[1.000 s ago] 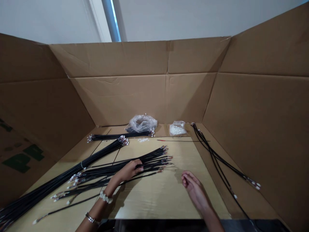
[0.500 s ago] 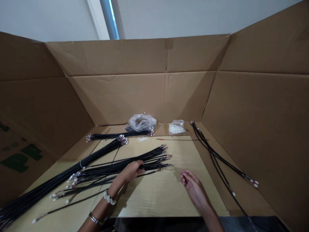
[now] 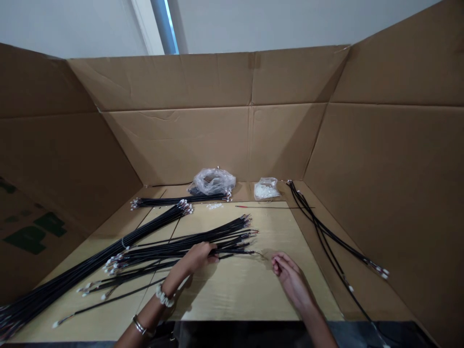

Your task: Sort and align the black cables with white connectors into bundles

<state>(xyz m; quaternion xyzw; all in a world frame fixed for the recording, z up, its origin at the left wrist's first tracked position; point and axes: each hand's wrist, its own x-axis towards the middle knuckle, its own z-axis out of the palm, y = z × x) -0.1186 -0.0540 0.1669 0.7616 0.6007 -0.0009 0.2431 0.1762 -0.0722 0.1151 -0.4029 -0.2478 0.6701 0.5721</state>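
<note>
Bag [image 3: 268,181]: white pieces [image 3: 265,192] | left hand [image 3: 201,255]: holding black cable [image 3: 235,251] | right hand [image 3: 290,274]: pinched narrow (any contents unclear)

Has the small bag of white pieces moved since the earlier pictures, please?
No; the small bag keeps its place before the back cardboard wall.

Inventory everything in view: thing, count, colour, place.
Loose cables with white-tipped ends: many, black, table centre
Tied cable bundle: one, black, left
Straight cable bundle: one, black, back left
Long cables: several, black, right
Crumpled plastic bag: one, clear, back
Small plastic bag: one, clear, white pieces inside, back
Loose bits: several, white, back
Thin strand: one, dark and red, back
Tabletop: pale yellow
Cardboard walls: three, brown, surrounding
Bracelets: two, white and silver, left arm
Left hand: one, grip on loose cables
Right hand: one, grip closed
</note>
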